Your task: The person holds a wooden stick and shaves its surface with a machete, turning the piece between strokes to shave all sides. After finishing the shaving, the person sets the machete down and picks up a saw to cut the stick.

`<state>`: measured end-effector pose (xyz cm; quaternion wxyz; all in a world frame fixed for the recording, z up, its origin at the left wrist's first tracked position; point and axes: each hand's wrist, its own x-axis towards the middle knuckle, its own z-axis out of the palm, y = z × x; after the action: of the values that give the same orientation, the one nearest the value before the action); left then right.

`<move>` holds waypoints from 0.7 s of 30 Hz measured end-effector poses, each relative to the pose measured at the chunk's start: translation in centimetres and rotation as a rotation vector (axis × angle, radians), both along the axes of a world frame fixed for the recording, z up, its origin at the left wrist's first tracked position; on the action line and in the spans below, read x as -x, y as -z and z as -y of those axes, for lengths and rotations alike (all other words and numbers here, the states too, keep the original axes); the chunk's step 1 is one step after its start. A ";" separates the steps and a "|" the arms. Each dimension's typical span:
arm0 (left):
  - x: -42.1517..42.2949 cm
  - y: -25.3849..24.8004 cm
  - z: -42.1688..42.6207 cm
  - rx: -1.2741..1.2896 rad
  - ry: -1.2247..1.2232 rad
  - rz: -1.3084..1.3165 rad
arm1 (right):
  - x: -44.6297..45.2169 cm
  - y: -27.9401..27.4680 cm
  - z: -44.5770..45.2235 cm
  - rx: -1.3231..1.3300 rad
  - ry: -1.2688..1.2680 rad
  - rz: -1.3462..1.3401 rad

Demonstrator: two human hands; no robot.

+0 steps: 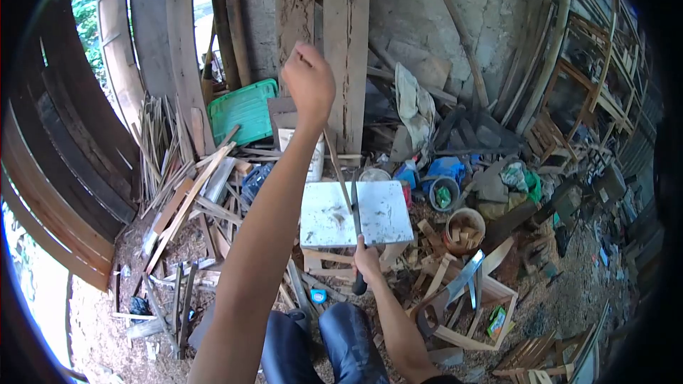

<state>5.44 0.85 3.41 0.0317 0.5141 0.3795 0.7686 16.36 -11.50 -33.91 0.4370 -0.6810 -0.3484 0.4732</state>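
My left hand is raised and closed in a fist. A thin wooden stick runs from behind that wrist down to the white tabletop, in line with the fist; the wrist hides its upper part. My right hand grips the dark handle of a machete low at the table's near edge. The blade points away from me across the tabletop, its edge against or very near the stick's lower end. Dark marks and scraps speckle the white surface.
At the right, a handsaw lies on a wooden frame box near a bucket of wood pieces. A blue tape measure is on the ground by my knees. A green crate and piled wood strips stand at the left.
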 end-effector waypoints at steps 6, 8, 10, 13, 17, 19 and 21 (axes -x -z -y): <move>1.4 1.4 -0.8 0.014 -0.051 0.039 | 0.5 -5.1 1.8 -0.260 -0.104 0.464; 2.0 2.2 -0.4 0.026 -0.091 0.037 | 0.0 3.7 0.1 -0.297 0.004 0.525; 2.3 1.5 -0.3 0.051 -0.085 0.042 | -0.5 -2.1 1.8 0.152 -0.049 -0.015; 1.9 2.4 -0.6 0.001 -0.114 0.043 | 0.1 -3.5 2.2 0.147 -0.161 0.103; 1.6 1.3 -1.0 0.000 -0.065 0.053 | 1.7 -1.7 2.2 -0.192 0.006 0.520; 1.8 1.6 -0.6 0.011 -0.019 0.067 | -0.9 -1.2 1.8 0.128 -0.098 0.223; 2.1 1.3 -0.8 -0.009 -0.036 0.063 | -1.2 -4.3 1.7 0.196 -0.121 0.050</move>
<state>3.39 1.67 2.15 0.0273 0.4827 0.3839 0.7867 17.58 -13.20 -29.63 0.3301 -0.7098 -0.3519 0.5132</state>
